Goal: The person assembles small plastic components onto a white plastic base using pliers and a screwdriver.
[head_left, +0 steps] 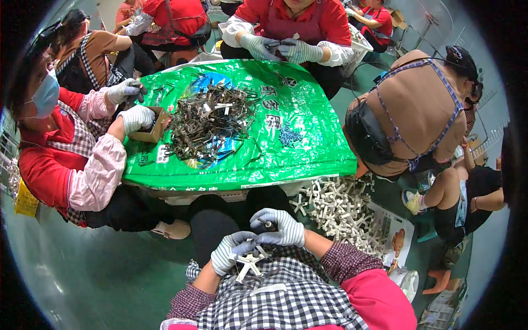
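Note:
Gloved in striped white and grey, both my hands meet over my lap. My left hand (pixel 231 253) is closed at the edge of a white star-shaped piece (pixel 250 265) with several arms, which lies tilted above my checked apron (pixel 275 308). Just above and to the right, my right hand (pixel 280 226) is closed with its fingers curled round a small dark object (pixel 268 225). Its kind is too small to tell. The fingertips of the two hands almost touch, and the glove hides part of the star-shaped piece.
Ahead, a green plastic sheet (pixel 313 148) covers a table bearing a heap of dark thin parts (pixel 212 118). White star-shaped pieces (pixel 341 212) pile up to its right. A co-worker's gloved hand (pixel 137 118) is at a cardboard box (pixel 157 129); another co-worker (pixel 297 33) sits opposite.

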A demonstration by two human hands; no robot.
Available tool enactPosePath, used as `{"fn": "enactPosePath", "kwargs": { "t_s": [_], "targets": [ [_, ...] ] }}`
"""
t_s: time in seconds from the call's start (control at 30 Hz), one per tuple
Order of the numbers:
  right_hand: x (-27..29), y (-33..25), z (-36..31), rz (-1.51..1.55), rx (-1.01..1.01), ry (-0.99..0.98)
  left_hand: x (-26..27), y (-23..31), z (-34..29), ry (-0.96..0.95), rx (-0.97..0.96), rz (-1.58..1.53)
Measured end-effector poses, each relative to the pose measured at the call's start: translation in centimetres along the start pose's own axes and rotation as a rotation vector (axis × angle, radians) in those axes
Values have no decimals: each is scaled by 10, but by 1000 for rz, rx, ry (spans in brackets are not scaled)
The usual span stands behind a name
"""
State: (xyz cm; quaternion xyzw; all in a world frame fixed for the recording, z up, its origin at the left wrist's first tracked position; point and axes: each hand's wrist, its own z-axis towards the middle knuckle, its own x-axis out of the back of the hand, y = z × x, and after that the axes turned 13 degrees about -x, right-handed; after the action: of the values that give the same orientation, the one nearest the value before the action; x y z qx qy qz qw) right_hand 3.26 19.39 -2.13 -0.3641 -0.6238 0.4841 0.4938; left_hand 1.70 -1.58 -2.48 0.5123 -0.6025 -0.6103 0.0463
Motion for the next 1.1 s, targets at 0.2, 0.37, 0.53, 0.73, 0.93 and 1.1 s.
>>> {"fn": "enactPosePath", "kwargs": {
  "t_s": [0.2, 0.37, 0.53, 0.73, 0.93, 1.1],
  "targets": [
    [5, -6, 5, 46, -26, -40, 5, 0, 6, 5, 21, 34],
    [0, 5, -2, -29, -46, 170, 0, 3, 1, -5, -12, 81],
    [-7, 13, -23, -50, -193, 248, -1, 2, -11, 55, -35, 94],
    [3, 39, -43, -119, -302, 122, 14, 6, 0, -53, -314, 507],
    [62, -24, -41, -510, -127, 179, 12, 10, 9, 46, -170, 180],
    [76, -76, -50, -852, -107, 44, 15, 2, 4, 86, -178, 143]
  ]
}}
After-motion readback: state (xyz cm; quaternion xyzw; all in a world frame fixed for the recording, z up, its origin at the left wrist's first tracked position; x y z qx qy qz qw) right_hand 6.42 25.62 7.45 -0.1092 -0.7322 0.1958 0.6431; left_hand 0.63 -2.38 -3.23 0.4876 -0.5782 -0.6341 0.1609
